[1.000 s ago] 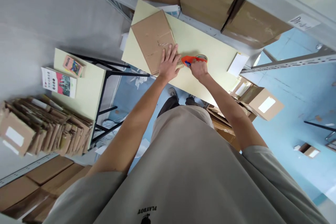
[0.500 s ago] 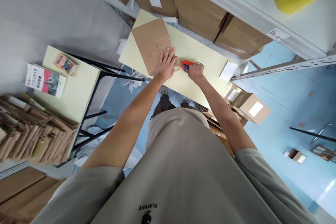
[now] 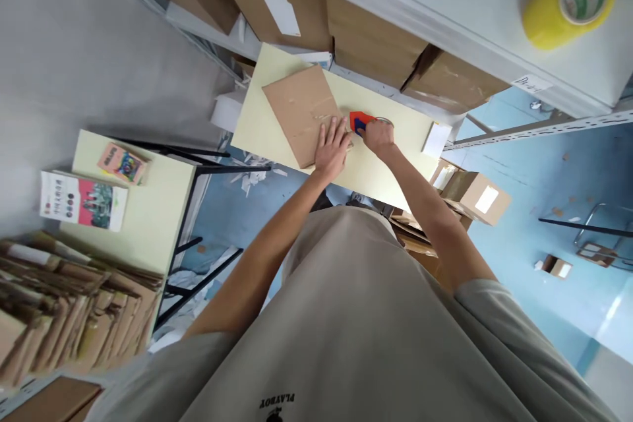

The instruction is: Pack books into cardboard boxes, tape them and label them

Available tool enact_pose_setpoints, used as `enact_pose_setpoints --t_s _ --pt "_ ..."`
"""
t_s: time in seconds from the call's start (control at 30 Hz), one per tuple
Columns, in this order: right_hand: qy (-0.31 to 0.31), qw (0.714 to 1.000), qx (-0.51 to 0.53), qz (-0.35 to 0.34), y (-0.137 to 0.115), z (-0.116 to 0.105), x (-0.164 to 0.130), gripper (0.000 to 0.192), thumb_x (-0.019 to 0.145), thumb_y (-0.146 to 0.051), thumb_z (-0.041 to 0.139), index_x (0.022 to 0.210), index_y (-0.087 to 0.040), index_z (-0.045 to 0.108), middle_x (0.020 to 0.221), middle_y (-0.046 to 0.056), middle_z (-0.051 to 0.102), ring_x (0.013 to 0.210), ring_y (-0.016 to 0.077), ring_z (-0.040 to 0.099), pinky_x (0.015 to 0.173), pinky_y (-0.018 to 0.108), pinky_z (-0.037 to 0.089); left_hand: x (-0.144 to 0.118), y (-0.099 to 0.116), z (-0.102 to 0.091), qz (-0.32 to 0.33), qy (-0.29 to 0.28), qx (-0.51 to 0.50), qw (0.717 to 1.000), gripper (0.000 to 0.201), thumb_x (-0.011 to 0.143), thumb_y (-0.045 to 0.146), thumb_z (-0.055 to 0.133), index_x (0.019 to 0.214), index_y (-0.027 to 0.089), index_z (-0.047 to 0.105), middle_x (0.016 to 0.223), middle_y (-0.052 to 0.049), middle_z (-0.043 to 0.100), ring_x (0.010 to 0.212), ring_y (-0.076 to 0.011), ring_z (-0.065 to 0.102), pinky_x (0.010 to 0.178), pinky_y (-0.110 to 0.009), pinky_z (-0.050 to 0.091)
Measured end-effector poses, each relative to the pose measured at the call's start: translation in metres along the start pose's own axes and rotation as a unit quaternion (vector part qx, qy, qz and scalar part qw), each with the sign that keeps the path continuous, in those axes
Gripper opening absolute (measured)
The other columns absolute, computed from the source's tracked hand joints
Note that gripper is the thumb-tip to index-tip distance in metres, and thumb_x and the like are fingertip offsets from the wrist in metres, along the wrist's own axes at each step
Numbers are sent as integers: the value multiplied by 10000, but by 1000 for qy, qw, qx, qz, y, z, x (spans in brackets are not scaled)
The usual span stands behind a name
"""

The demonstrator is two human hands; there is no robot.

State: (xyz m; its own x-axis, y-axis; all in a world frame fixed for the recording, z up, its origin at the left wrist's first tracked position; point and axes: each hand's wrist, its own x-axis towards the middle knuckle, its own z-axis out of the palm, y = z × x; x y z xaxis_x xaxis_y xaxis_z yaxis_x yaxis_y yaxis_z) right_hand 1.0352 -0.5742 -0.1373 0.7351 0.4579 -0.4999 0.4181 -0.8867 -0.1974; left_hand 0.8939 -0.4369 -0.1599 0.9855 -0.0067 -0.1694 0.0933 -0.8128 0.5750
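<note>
Pressing flat with fingers spread, the left hand (image 3: 332, 150) is holding down the near corner of a cardboard parcel (image 3: 301, 112) lying on the pale yellow surface (image 3: 390, 165). Just beside it, the right hand (image 3: 380, 137) is gripping a red tape dispenser (image 3: 360, 122) at the parcel's edge. Cardboard boxes (image 3: 376, 39) are sitting on the shelf behind.
</note>
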Motion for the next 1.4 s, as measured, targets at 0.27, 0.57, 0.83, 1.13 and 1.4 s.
enact_pose_setpoints --t_s 0.27,0.57,0.83,1.13,1.4 --pt "68 988 58 127 3 -24 -51 640 1231 -628 436 1394 -76 717 1383 365 809 1248 497 803 1046 541 616 8 -9 -36 84 -19 -48 995 864 1047 283 746 1834 112 431 1882 -261 483 1833 -445 336 1516 -696 219" --pt "175 948 202 170 -19 -34 -97 445 1147 -632 458 1285 -224 572 1147 262 823 1016 482 807 888 570 641 37 18 -68 283 -2 -109 953 770 1098 197 658 1825 188 404 1761 -270 537 1649 -430 559 1362 -653 499" --pt "336 925 147 101 1 -100 -109 537 1227 -603 319 1441 -179 570 1220 244 764 1206 479 780 995 673 669 82 80 -92 332 60 -151 929 822 1219 310 494 1926 264 77 1886 -249 376 1820 -412 373 1473 -669 398" --pt "382 914 18 133 85 -240 -18 583 1251 -387 228 1483 -159 712 1499 266 741 1433 446 710 1380 709 434 191 185 -142 293 93 -80 948 601 1241 281 374 1833 181 348 1942 -183 390 1853 -296 337 1539 -501 278" --pt "462 870 151 80 80 -202 -19 790 1264 -625 225 1817 -111 455 1867 306 430 1798 476 366 1456 763 251 131 64 -95 109 23 -41 993 686 1202 446 547 1816 156 449 1875 -233 503 1798 -367 440 1520 -550 333"
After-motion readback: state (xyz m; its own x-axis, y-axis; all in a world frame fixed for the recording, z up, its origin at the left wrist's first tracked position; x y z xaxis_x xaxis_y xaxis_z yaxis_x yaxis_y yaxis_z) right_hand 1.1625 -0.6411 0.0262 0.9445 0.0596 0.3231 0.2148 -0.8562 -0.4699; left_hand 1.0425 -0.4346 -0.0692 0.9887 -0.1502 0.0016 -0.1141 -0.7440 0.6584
